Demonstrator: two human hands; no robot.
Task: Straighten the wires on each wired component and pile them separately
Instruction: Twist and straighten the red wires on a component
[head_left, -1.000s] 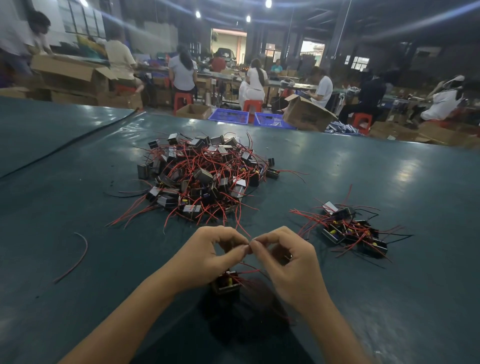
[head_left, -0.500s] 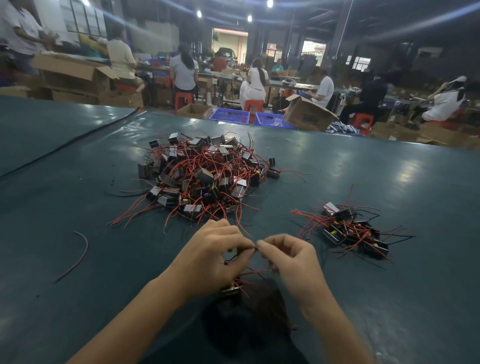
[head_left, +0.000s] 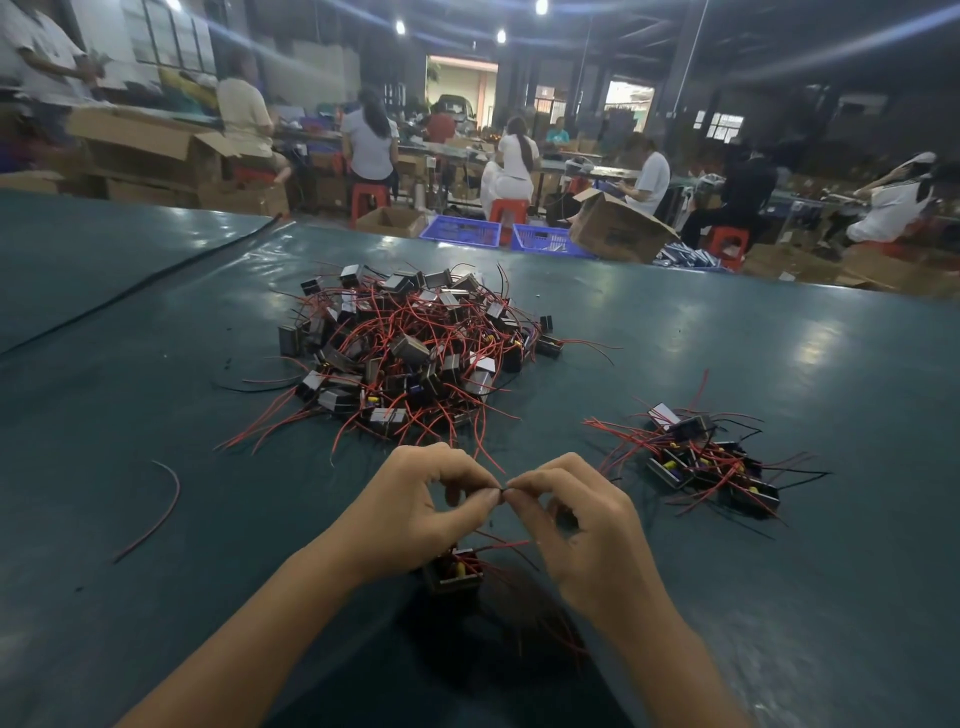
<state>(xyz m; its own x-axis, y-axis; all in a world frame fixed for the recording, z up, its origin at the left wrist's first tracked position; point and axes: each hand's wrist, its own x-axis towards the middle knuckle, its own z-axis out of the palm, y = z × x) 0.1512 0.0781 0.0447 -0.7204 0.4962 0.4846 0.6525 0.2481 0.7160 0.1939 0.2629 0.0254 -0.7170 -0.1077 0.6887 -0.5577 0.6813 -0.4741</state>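
A small black wired component (head_left: 453, 570) with red leads lies on the green table (head_left: 156, 597) just below my two hands. My left hand (head_left: 415, 512) and my right hand (head_left: 582, 530) meet fingertip to fingertip above it, both pinching a thin dark wire (head_left: 502, 489) that rises from the component. Farther back at centre is a big tangled heap of components (head_left: 410, 353) with red wires. To the right sits a smaller pile of components (head_left: 711, 462) whose wires fan outward.
A loose red wire (head_left: 156, 512) curves on the table at the left, and a black wire (head_left: 249, 387) lies beside the big heap. Beyond the table's far edge are cardboard boxes (head_left: 613, 228), blue crates (head_left: 460, 231) and several seated people.
My hands have stayed over the component, pinching along the wire; the pinch point rose slightly and the fingertips came closer together. Both piles are unchanged.
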